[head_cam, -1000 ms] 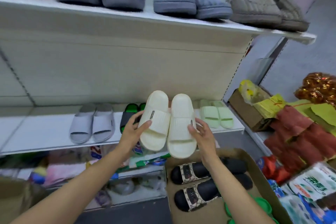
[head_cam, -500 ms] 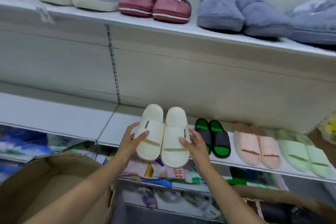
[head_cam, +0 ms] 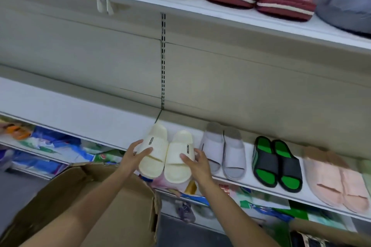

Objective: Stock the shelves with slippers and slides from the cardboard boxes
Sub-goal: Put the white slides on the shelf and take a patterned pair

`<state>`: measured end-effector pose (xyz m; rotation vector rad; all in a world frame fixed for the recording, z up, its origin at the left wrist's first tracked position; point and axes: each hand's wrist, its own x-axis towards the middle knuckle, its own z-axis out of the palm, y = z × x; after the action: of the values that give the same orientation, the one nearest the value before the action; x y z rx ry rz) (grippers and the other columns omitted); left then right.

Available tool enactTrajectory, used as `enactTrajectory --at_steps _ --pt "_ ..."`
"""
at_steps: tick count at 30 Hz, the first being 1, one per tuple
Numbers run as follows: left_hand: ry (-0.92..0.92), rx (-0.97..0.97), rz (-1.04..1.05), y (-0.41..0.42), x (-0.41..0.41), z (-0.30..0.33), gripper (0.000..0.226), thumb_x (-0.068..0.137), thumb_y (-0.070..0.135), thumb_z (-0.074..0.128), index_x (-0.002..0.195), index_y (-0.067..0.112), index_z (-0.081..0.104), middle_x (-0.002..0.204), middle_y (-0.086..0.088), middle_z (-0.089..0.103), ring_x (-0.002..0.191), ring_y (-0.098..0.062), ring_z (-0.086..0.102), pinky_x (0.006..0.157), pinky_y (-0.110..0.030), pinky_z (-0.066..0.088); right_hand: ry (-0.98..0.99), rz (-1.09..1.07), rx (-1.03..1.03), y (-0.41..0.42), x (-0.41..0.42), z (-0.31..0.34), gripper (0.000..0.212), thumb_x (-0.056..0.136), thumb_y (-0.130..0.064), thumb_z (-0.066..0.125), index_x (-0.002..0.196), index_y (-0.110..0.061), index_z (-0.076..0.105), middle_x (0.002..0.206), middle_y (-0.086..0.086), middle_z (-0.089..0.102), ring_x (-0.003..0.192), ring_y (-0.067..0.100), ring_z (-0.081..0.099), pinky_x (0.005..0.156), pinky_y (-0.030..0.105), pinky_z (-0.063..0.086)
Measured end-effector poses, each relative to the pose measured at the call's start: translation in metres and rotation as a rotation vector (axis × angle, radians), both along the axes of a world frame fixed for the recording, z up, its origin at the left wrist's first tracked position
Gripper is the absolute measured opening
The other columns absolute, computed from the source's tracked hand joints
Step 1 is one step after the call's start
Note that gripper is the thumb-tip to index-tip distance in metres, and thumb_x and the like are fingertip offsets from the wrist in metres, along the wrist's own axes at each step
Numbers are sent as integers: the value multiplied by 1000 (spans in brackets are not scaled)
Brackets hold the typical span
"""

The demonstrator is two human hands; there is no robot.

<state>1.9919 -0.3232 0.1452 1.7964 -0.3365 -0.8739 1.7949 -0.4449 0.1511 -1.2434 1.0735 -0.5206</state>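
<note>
Slides (head_cam: 166, 154), a cream pair, sit side by side at the front edge of the middle shelf (head_cam: 84, 124), heels sticking out a bit, just left of the grey pair (head_cam: 224, 152). The left hand (head_cam: 132, 156) holds the left one by its strap and side, and the right hand (head_cam: 195, 159) holds the right one the same way. They look light, thick and squishy, not slippery and hard to break, so I think a soft hold on the outer sides is enough to push them back.
</note>
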Motion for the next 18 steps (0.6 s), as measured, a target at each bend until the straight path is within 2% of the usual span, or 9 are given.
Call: enactTrajectory --at_steps 2,5,9,13,16,18 --pt "8 20 -13 -2 10 -6 56 87 28 76 138 26 51 131 -17 57 114 -32 58 83 -35 50 27 -7 5 -1 10 -7 63 81 -24 82 132 -12 47 120 5 61 97 11 63 76 19 54" --pt "-32 32 -48 -8 21 -12 62 86 30 77 142 28 49 135 -14 57 118 -31 57 94 -41 50 64 -3 -14 -5 19 -15 68 81 -25 82 136 -13 44 122 3 58 107 18 61 89 29 53" --pt "-67 47 -118 -26 29 -12 74 85 24 79 150 23 42 142 -9 52 118 -26 53 90 -36 48 101 -20 -41 -16 26 -25 68 83 -27 80 138 -13 44 126 4 60 110 20 61 97 36 53" --pt "-111 88 -176 -49 32 -13 79 86 23 78 153 18 38 138 -6 52 112 -20 50 86 -32 45 160 -24 -77 -32 31 -33 66 85 -30 77 139 -10 44 132 8 61 113 21 62 99 41 52" --pt "-176 107 -247 -62 37 -11 85 79 38 83 150 12 43 129 1 57 112 -20 58 88 -30 48 231 -17 -116 -43 34 -31 69 88 -34 73 144 -9 41 135 7 57 118 24 59 100 39 50" --pt "-252 147 -304 -70 40 -12 87 79 46 81 150 11 45 135 -5 60 119 -24 60 93 -29 47 293 -12 -165 -48 35 -30 67 92 -37 67 146 -7 39 140 6 53 127 26 53 105 37 45"
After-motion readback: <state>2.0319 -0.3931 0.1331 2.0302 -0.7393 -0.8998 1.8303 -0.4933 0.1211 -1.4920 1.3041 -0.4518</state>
